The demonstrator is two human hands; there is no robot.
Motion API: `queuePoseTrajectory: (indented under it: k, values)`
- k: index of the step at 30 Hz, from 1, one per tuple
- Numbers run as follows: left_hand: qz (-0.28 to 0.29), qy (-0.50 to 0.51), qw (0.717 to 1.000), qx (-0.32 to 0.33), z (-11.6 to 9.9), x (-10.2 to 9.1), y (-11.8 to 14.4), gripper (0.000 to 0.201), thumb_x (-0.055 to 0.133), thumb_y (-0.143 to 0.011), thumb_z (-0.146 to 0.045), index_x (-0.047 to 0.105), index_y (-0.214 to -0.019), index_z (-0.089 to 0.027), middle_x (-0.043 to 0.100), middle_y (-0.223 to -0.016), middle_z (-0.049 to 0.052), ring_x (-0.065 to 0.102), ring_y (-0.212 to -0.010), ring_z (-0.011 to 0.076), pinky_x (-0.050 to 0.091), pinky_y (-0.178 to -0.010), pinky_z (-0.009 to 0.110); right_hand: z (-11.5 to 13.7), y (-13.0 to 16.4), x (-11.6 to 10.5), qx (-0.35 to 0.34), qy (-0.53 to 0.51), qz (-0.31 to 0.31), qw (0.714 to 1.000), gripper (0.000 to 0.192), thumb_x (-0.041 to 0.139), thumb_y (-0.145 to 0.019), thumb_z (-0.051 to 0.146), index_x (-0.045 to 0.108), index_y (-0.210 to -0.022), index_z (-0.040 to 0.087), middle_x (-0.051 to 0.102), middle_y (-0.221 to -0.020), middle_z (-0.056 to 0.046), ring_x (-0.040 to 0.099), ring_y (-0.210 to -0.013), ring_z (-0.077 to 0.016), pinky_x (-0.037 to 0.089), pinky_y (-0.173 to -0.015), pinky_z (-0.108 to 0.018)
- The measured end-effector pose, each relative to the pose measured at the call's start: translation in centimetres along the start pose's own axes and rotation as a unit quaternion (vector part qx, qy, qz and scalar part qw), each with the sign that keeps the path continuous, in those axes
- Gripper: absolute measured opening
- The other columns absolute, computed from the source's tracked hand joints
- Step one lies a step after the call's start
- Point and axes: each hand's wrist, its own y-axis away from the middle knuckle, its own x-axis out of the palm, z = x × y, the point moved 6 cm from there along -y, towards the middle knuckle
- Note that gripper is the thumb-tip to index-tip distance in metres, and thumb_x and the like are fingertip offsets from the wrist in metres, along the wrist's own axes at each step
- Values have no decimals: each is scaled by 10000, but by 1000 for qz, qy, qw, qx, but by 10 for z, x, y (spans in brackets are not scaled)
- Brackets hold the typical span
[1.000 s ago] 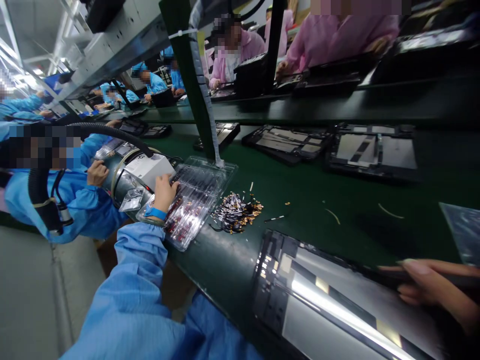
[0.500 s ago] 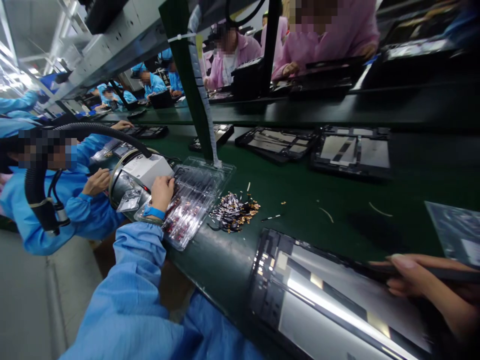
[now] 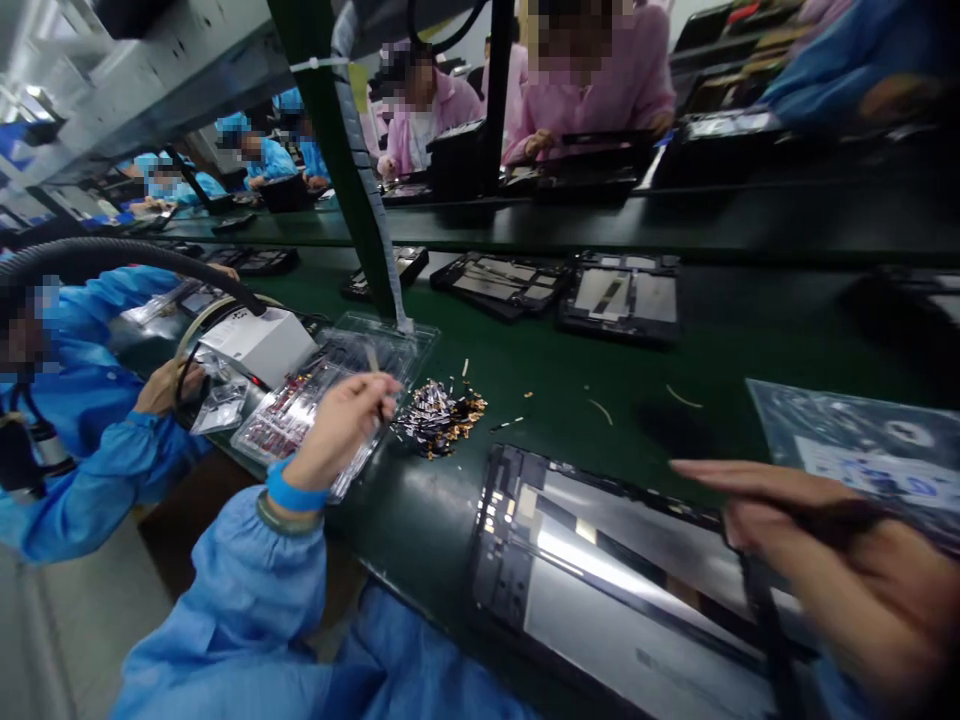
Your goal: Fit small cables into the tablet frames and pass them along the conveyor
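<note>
A thin strip (image 3: 373, 358) is pinched in the left hand (image 3: 341, 425) over the tray (image 3: 300, 420), pile (image 3: 437, 418) just rightward; right hand (image 3: 810, 550) clamped on a dark tool (image 3: 832, 520), nearer the panel (image 3: 600, 590).

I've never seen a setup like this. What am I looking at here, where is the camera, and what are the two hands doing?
There is no machine here: a person in a blue smock works with bare hands, and the single camera sits on their head, looking forward and down, so the picture is bent and tilted. The left hand pinches a small thin part above a clear plastic tray of tiny components. The right hand, blurred at the picture's edge, holds a dark slender tool over an opened tablet lying on the green conveyor belt. Beside the tray lies a loose pile of small gold-tipped parts; a white box sits behind it, and more opened tablets lie further along. Other people sit along the line.
</note>
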Motion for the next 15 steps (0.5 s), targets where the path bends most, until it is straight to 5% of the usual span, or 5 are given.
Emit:
queuePoseTrajectory:
  k: [3,7,15]
  values:
    - [165,88,981,-47,-4,64,43,391,644,-725,-466,659,-894,-114,679,-778,87,533,-499,86,445,-478,228,57,1,14,-193,20,52,980,187,494,-900,288,613,-1045,287,713,-918,-40,696,-758,-192,573,-605,-265]
    - [310,223,918,-108,-11,119,85,375,688,-714,-471,673,-851,-122,641,-633,38,531,-490,86,421,-482,205,94,7,36,-314,109,41,942,248,413,-929,159,637,-1034,156,701,-972,-95,683,-804,-188,552,-663,-276]
    - [297,210,931,-36,-23,136,101,266,626,-757,-385,695,-897,-170,700,-773,37,644,-719,171,532,-734,295,102,21,49,-396,263,22,880,316,378,-914,68,682,-993,32,712,-937,-170,681,-768,-213,551,-632,-282]
